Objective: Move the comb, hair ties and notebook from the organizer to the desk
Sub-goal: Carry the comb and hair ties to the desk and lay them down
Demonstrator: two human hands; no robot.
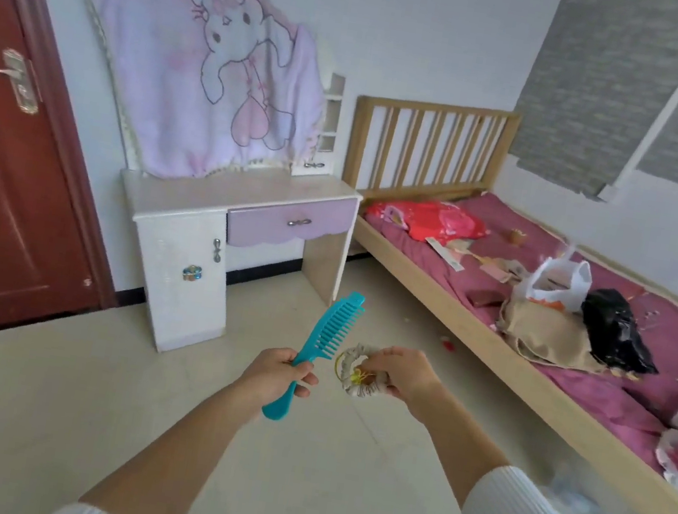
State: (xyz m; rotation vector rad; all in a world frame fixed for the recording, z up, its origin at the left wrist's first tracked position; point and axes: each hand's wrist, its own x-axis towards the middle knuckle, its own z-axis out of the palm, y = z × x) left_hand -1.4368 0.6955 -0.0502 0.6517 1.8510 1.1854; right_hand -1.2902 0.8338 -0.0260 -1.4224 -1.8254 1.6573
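Note:
My left hand [274, 373] grips the handle of a turquoise wide-tooth comb [327, 335], teeth pointing up and right. Beside it, my right hand [405, 374] pinches a bunch of hair ties [356, 375]: a pale fabric scrunchie with thin yellow and brown bands. Both hands hover over the floor in the middle of the room. The white desk [205, 195] with a lilac drawer stands ahead at the left, its top bare. A small dark red notebook-like item [485, 298] lies on the bed. I cannot pick out an organizer.
A pink rabbit blanket [206, 71] drapes the desk's mirror. At the right stands a wooden bed [451, 319] holding a red package, a white plastic bag [557, 282], a black bag [614, 331] and a beige cloth. A dark red door [2, 159] fills the left.

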